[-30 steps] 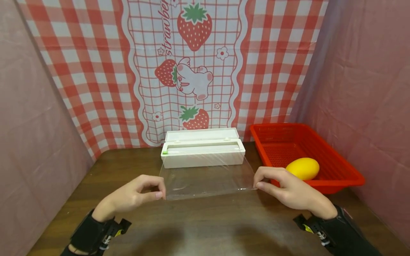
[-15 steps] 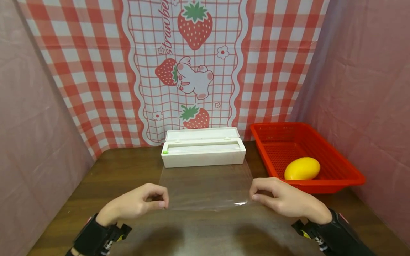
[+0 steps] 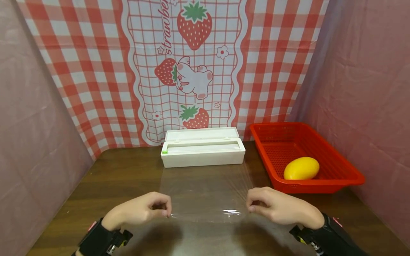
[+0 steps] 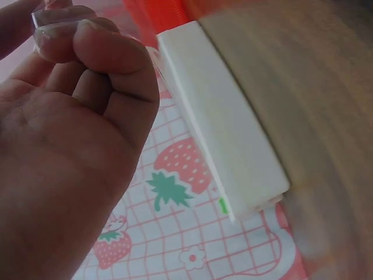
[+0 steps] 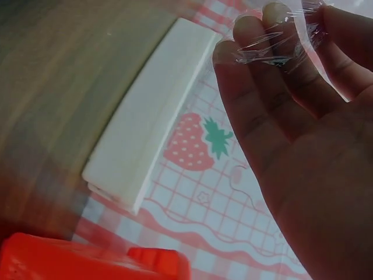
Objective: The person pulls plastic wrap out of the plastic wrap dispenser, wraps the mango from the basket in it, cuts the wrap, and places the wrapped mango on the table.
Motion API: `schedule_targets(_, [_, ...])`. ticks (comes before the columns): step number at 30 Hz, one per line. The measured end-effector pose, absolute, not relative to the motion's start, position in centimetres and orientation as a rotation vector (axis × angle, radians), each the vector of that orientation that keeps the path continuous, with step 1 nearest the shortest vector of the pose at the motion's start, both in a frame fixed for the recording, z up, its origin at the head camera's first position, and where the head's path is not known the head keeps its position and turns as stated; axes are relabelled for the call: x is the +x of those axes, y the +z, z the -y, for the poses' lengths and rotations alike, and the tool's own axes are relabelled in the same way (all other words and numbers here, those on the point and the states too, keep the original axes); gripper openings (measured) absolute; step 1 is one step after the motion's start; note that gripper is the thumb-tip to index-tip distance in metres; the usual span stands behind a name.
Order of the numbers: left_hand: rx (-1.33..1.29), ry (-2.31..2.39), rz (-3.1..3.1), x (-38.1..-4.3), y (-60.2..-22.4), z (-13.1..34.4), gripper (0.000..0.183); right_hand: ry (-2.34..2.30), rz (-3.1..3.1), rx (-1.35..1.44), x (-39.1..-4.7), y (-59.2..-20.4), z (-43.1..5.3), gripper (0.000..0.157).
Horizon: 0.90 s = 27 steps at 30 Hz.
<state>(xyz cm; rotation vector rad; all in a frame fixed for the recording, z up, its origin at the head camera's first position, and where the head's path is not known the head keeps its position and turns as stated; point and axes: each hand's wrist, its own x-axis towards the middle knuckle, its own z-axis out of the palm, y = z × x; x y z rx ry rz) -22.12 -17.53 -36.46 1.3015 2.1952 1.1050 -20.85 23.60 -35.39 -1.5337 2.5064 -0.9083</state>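
Observation:
A sheet of clear plastic wrap stretches from the white wrap dispenser toward the person. My left hand pinches its near left corner between thumb and fingers. At the near right corner, my right hand pinches the wrap too. Crumpled film shows against the right fingertips in the right wrist view. The dispenser's lid stands raised at the back, and a small green piece sits at its left end. In the left wrist view, the left hand has curled fingers.
To the right stands a red plastic basket holding a yellow mango-like fruit. Behind the brown wooden table hangs a checked strawberry cloth. Pink curtains border both sides.
Both hands have moved toward the person and slightly closer together, drawing the plastic wrap further out of the dispenser. Dispenser, basket and yellow fruit have stayed in place.

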Motion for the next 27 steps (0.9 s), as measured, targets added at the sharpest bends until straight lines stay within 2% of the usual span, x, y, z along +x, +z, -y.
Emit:
schedule_targets(5, [1.185, 1.103, -2.205, -22.0, -37.5, 17.2, 0.004, -0.838, -2.541, -1.536, -21.0, -36.5, -23.3, 0.016])
schedule_targets(15, [1.194, 1.002, -2.284, -22.0, -39.3, 17.0, 0.014, -0.733, -2.606, -1.553, -21.0, -38.2, -22.9, 0.018])
schedule_targets(27, [1.166, 0.9, -2.354, -21.4, -40.1, 16.2, 0.014, -0.563, -2.684, -1.493, -20.6, -39.3, -22.5, 0.022])
